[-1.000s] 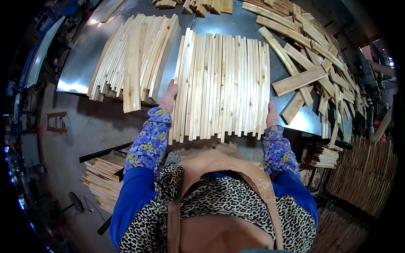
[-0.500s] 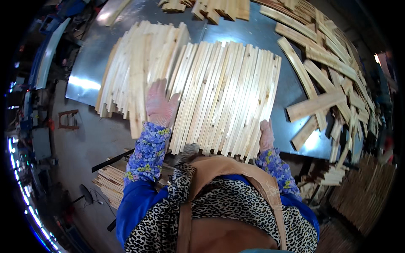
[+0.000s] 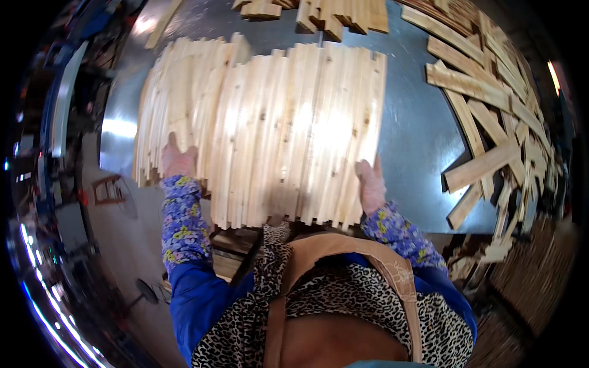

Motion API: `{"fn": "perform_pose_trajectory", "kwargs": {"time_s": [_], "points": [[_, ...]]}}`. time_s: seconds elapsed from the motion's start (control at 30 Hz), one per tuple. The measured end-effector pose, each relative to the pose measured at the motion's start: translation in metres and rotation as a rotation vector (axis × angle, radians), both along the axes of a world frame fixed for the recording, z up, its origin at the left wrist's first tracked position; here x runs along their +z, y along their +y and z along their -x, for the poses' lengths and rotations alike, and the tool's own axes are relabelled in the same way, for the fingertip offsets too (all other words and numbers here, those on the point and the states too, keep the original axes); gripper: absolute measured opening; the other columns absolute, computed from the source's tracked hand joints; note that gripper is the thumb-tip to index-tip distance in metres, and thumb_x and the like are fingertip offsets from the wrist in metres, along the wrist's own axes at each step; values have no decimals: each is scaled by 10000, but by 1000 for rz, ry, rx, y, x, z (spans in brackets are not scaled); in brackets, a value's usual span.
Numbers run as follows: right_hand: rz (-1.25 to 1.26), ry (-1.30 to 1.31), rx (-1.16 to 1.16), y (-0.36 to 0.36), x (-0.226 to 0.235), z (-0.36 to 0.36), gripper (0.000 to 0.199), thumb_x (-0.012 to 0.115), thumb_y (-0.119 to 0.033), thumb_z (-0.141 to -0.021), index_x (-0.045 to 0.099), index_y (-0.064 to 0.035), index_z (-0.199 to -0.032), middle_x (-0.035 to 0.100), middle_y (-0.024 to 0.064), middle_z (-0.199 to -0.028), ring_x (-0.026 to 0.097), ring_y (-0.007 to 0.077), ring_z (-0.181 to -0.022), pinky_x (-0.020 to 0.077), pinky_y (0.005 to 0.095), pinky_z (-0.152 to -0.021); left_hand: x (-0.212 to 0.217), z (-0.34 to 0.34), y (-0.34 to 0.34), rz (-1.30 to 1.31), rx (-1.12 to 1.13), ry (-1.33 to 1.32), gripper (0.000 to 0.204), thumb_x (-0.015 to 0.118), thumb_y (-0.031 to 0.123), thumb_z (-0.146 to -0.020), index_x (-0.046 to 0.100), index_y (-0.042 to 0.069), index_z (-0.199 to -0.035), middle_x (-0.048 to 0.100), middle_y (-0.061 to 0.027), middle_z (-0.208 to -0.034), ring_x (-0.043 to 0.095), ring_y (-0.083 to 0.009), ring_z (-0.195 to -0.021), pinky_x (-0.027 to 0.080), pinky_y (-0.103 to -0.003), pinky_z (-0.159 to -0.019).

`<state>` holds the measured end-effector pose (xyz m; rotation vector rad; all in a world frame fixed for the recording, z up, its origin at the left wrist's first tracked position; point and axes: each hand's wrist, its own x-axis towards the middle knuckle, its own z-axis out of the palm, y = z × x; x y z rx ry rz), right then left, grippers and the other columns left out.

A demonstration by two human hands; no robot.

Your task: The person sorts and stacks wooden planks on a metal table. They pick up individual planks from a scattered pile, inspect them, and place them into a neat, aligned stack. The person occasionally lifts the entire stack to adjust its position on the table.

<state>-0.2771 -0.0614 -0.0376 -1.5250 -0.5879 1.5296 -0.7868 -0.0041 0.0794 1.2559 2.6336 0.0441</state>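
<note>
A broad row of pale wooden strips (image 3: 288, 135) lies side by side on the metal tabletop in front of me, with slightly uneven ends. Against its right edge rests my right hand (image 3: 372, 187), in a pinkish glove, thumb and fingers apart. Left of the row, a second bunch of strips (image 3: 153, 116) touches it. My left hand (image 3: 178, 161), gloved alike, lies at the near end of a wider wooden board (image 3: 180, 92) on top of that bunch. Its thumb and forefinger are spread; the other fingers are partly hidden.
Loose boards (image 3: 485, 162) lie crisscrossed in a heap on the table's right. More short boards (image 3: 343, 15) sit at the far edge. A single strip (image 3: 162, 24) lies far left. On the floor at left stands a small wooden stool (image 3: 109, 190).
The strips in the row sit closer together, with fewer dark gaps. My left hand has shifted left and down to the board's near end. My right hand stays at the row's right edge.
</note>
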Motion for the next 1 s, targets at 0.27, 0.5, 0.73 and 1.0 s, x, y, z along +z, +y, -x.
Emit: {"fn": "perform_pose_trajectory", "kwargs": {"time_s": [0.27, 0.5, 0.73, 1.0], "points": [[37, -286, 132, 42, 11, 135, 1210, 775, -647, -945, 191, 80, -1715, 300, 330, -1753, 272, 436, -1652, 255, 476, -1366, -29, -23, -22, -330, -186, -364, 987, 861, 304, -837, 422, -51, -1646, 515, -308, -1591, 480, -430, -1504, 368, -502, -1280], [136, -391, 647, 73, 31, 211, 1144, 686, -693, -982, 217, 40, -1726, 358, 322, -1731, 334, 445, -1627, 283, 445, -1356, -22, -114, -60, -35, -377, -229, 955, 828, 355, -842, 454, 12, -1650, 476, -317, -1638, 450, -484, -1521, 392, -540, -1264], [-391, -839, 440, 89, -50, 58, 755, 644, -545, -1029, 556, -49, -1592, 646, 259, -1506, 621, 421, -1386, 487, 475, -1193, -49, -101, -48, 65, -349, -35, 921, 808, 361, -880, 440, 105, -1685, 417, -294, -1698, 433, -478, -1539, 382, -528, -1276], [222, -946, -850, 32, -23, -341, 555, 803, -336, -946, 679, 68, -1306, 776, 221, -1148, 761, 366, -1031, 608, 451, -917, -59, -249, -10, -383, -558, -348, 731, 760, 299, -973, 525, -42, -1575, 514, -308, -1602, 483, -476, -1490, 376, -503, -1274]]}}
